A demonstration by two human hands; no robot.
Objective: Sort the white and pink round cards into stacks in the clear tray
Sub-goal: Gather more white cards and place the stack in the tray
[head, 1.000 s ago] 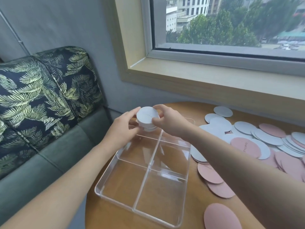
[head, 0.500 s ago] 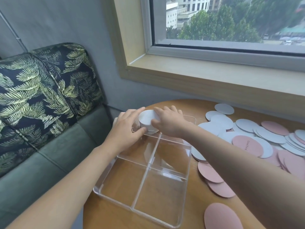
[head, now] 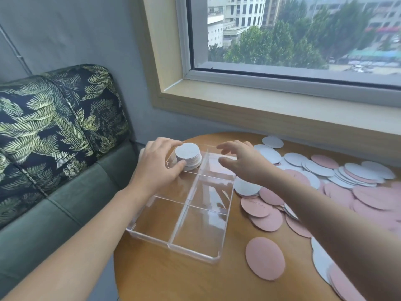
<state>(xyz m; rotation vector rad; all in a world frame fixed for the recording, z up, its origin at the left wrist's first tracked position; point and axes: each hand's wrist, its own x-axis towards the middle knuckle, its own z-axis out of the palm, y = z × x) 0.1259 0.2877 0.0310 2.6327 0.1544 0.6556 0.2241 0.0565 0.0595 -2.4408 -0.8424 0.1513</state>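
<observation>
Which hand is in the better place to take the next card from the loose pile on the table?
The right hand. It is open, holds nothing, and hovers over the clear tray beside the loose cards on that side. The left hand holds the white stack at the tray's far-left compartment.

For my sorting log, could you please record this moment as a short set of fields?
tray: clear tray, divided into compartments, on the round wooden table
stack: white stack in the far left compartment
left hand: left hand grips the stack's side
right hand: right hand open above the far right compartment, holding nothing
unsorted: loose white and pink cards spread to the tray's right
pink in tray: none visible
</observation>
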